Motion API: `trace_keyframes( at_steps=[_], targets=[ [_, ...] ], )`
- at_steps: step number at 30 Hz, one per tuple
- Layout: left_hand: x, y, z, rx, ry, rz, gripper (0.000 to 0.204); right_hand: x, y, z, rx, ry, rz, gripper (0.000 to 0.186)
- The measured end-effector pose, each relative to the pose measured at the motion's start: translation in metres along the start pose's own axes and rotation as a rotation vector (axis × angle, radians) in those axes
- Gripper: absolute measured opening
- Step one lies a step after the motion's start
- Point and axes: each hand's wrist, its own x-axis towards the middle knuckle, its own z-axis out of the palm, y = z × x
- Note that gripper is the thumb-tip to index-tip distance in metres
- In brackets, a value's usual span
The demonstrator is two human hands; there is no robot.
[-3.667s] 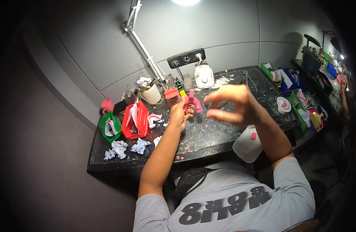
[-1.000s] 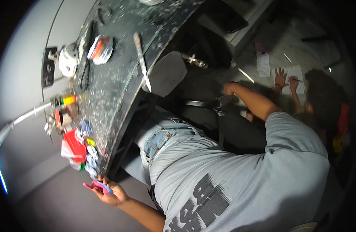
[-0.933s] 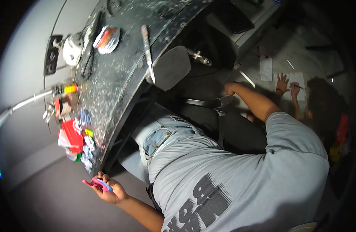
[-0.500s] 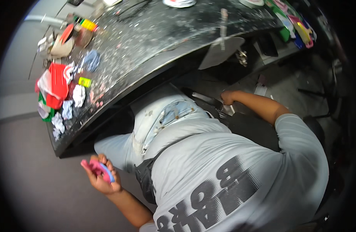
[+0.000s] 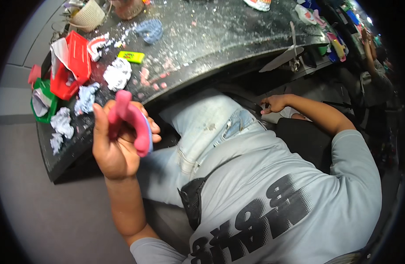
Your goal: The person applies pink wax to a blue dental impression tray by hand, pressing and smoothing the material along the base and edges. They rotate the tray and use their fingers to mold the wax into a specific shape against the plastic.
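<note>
My left hand [image 5: 118,152] is raised beside the table's left front corner. Its fingers and thumb curl round a pink horseshoe-shaped dental wax rim [image 5: 141,127] with a pale blue base along one side. On the far side of my lap, my right hand [image 5: 275,104] is low, under the table's edge. Its fingers are bent and closed next to a dark bar and a pale piece [image 5: 271,118]; what they grip, if anything, is too small to make out.
The dark, speckled table [image 5: 193,48] holds a red tray [image 5: 77,66], a green container [image 5: 43,105], crumpled paper [image 5: 118,74], a yellow-green box [image 5: 131,56] and a blue cloth [image 5: 149,31]. A grey plate [image 5: 281,59] juts below its edge. Another person [image 5: 373,66] is at far right.
My left hand has risen with the wax rim, up toward the table corner. My right hand has shifted slightly, its fingers now more visible. The view has turned, so the table appears moved.
</note>
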Motion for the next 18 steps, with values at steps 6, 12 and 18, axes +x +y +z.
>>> trace_keyframes(
  at_steps=[6, 12, 18],
  targets=[
    [0.031, 0.023, -0.016, -0.070, -0.137, -0.164, 0.059, -0.013, -0.028, -0.002, -0.049, 0.117, 0.246, 0.081],
    [0.058, 0.049, -0.019, 0.011, -0.278, -0.286, 0.056, 0.008, -0.038, 0.057, 0.335, 0.432, 0.380, 0.064],
    [0.054, 0.060, 0.015, 0.203, -0.132, -0.247, 0.060, 0.036, -0.142, -0.004, 0.037, -0.343, 0.187, 0.056]
  ],
)
